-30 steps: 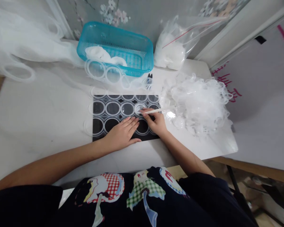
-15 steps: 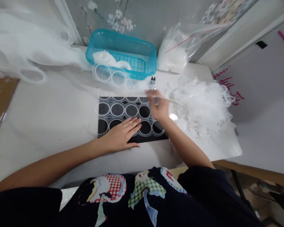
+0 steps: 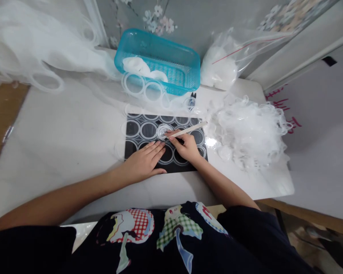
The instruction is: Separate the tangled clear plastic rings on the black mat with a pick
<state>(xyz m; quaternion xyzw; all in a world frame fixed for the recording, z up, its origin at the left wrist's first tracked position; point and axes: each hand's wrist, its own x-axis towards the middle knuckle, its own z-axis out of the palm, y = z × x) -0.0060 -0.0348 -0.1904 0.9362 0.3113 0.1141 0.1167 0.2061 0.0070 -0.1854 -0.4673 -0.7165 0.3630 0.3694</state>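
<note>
A black sheet [image 3: 167,166] printed with rows of pale ovals lies on the white table under a clear sheet of ring-shaped cutouts. My left hand [image 3: 144,160] rests flat on its lower left part, fingers stretched out. My right hand [image 3: 185,145] pinches a thin pale stick [image 3: 190,129], whose far end points up to the right. Its fingertips are at a whitish translucent ring or disc [image 3: 162,131] over one oval of the middle row. Whether the fingers also grip that piece, I cannot tell.
Behind the sheet stands a blue plastic basket [image 3: 196,68] with white pieces inside. A clear zip bag [image 3: 220,68] of white material is beside it. Translucent ring scraps [image 3: 251,129] are heaped on the right; more white sheeting [image 3: 51,49] lies at the back left.
My right hand has come down and left from the sheet's upper right edge to the middle oval. A whitish ring now shows there. My left hand stays flat on the sheet.
</note>
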